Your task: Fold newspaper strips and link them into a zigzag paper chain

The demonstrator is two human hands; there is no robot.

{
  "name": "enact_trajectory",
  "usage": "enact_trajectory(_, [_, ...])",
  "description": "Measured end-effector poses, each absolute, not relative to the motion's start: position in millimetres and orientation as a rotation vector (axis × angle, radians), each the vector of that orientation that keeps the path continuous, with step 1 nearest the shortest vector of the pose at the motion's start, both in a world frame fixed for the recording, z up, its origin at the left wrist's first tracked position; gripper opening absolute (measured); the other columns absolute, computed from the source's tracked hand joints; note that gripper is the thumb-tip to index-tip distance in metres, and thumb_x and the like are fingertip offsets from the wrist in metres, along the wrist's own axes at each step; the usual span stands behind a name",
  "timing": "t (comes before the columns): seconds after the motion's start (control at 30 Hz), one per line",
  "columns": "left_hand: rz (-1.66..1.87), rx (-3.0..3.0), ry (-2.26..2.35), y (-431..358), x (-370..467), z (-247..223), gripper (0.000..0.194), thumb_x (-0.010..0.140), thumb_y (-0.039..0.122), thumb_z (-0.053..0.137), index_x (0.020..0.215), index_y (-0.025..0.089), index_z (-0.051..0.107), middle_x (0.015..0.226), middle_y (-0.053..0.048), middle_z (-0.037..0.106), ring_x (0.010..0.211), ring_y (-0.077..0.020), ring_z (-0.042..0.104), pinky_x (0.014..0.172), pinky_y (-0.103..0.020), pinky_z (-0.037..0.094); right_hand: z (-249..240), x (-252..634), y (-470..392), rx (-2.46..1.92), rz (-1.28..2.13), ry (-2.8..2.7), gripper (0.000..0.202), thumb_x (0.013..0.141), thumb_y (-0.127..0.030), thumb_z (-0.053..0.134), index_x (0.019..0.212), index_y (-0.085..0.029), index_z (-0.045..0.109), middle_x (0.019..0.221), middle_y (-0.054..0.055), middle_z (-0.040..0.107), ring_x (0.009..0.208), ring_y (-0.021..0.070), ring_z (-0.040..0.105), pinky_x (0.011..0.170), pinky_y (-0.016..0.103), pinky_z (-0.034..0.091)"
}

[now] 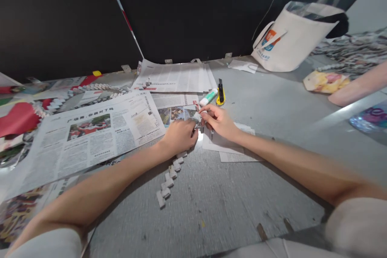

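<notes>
A zigzag chain of folded paper pieces (169, 181) trails over the grey surface and runs up under my left hand (181, 136). My left hand's fingers are curled around the upper end of this chain. Close beside it, my right hand (218, 121) pinches a small whitish folded bit (197, 117) between thumb and fingers, where the two hands meet. White printed sheets (226, 143) lie beneath my right hand. Just beyond the hands are a green and white glue stick (208, 97) and a yellow and black cutter (220, 93).
Newspapers (90, 129) cover the left side, with another folded chain (57, 102) behind. More sheets (172, 76) lie near the black wall. A white tote bag (290, 40) stands back right, and someone's bare limb (359, 82) enters from the right.
</notes>
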State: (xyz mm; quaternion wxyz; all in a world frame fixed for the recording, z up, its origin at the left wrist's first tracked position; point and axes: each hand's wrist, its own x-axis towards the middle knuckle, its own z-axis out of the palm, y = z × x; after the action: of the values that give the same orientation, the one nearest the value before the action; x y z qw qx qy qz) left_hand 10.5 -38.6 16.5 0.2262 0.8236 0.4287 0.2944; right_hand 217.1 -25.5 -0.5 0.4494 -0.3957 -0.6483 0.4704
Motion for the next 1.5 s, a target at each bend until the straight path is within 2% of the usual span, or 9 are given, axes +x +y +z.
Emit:
enact_trajectory(0.17, [0.800,2.079,1.242,-36,12,21,0.031,0.093,0.029,0.066,0.066,0.023,0.054,0.059,0.001,0.046,0.056,-0.0177,0.040,0.063,-0.030,0.028,-3,216,-22,-0.949,1.201,-1.604,0.033,0.102,-0.053,0.064,0.111,-0.021,0.063,0.067,-0.003,0.066,0.049,0.0117,0.051,0.050,0.028,0.039])
enact_trajectory(0.3, [0.837,1.610,1.096,-17,12,21,0.046,0.099,0.050,0.065,0.067,0.020,0.052,0.063,0.000,0.054,0.054,-0.0133,0.049,0.056,-0.026,0.035,-4,216,-22,-0.957,1.191,-1.663,0.031,0.104,-0.049,0.063,0.112,-0.019,0.065,0.067,-0.001,0.066,0.051,0.0128,0.052,0.051,0.029,0.039])
enact_trajectory(0.43, [0.814,1.055,0.823,-3,7,17,0.052,0.097,0.066,0.065,0.077,0.021,0.048,0.056,0.007,0.045,0.041,-0.0094,0.044,0.041,-0.022,0.034,-3,215,-24,-0.983,1.191,-1.669,0.030,0.103,-0.048,0.063,0.109,-0.019,0.065,0.067,0.000,0.066,0.052,0.0132,0.052,0.052,0.030,0.039])
enact_trajectory(0.57, [0.871,0.872,0.749,-2,2,15,0.042,0.098,0.049,0.073,0.083,0.020,0.047,0.068,0.007,0.052,0.042,-0.0051,0.049,0.037,-0.016,0.036,-1,215,-25,-1.006,1.204,-1.677,0.028,0.103,-0.047,0.063,0.109,-0.020,0.065,0.066,0.000,0.065,0.052,0.0133,0.051,0.052,0.031,0.039])
enact_trajectory(0.73, [0.757,0.872,0.651,-7,1,21,0.032,0.096,0.039,0.075,0.089,0.020,0.050,0.070,0.007,0.054,0.036,-0.0023,0.033,0.031,-0.016,0.021,1,215,-26,-1.020,1.215,-1.727,0.025,0.105,-0.043,0.061,0.110,-0.019,0.068,0.068,0.000,0.066,0.055,0.0139,0.053,0.055,0.032,0.040])
enact_trajectory(0.9, [0.746,0.695,0.636,-8,2,27,0.016,0.092,0.030,0.065,0.091,0.015,0.063,0.074,-0.002,0.057,0.056,-0.0102,0.051,0.049,-0.022,0.043,0,216,-27,-1.018,1.209,-1.750,0.026,0.106,-0.042,0.060,0.119,-0.020,0.067,0.072,0.001,0.068,0.059,0.0152,0.057,0.058,0.034,0.042])
enact_trajectory(1.07, [0.803,0.762,0.675,-8,0,25,0.028,0.074,0.012,0.065,0.100,0.008,0.075,0.085,-0.011,0.066,0.070,-0.0146,0.056,0.056,-0.024,0.043,-4,217,-29,-1.030,1.184,-1.743,0.025,0.105,-0.045,0.062,0.119,-0.026,0.053,0.070,-0.002,0.068,0.058,0.0162,0.057,0.057,0.033,0.042])
enact_trajectory(1.3, [0.781,0.943,0.615,-10,2,21,0.036,0.066,0.009,0.062,0.100,0.009,0.072,0.069,-0.006,0.063,0.059,-0.0141,0.053,0.053,-0.026,0.038,-8,216,-27,-0.999,1.119,-1.721,0.022,0.105,-0.044,0.061,0.107,-0.027,0.048,0.071,-0.003,0.065,0.059,0.0160,0.057,0.060,0.035,0.045])
enact_trajectory(1.5, [0.679,0.998,0.478,-14,-5,25,0.045,0.054,0.006,0.054,0.096,0.017,0.064,0.042,0.004,0.043,0.042,-0.0137,0.036,0.045,-0.023,0.032,-2,215,-30,-0.973,1.118,-1.740,0.019,0.105,-0.042,0.062,0.103,-0.027,0.051,0.070,-0.003,0.065,0.062,0.0163,0.059,0.063,0.036,0.045])
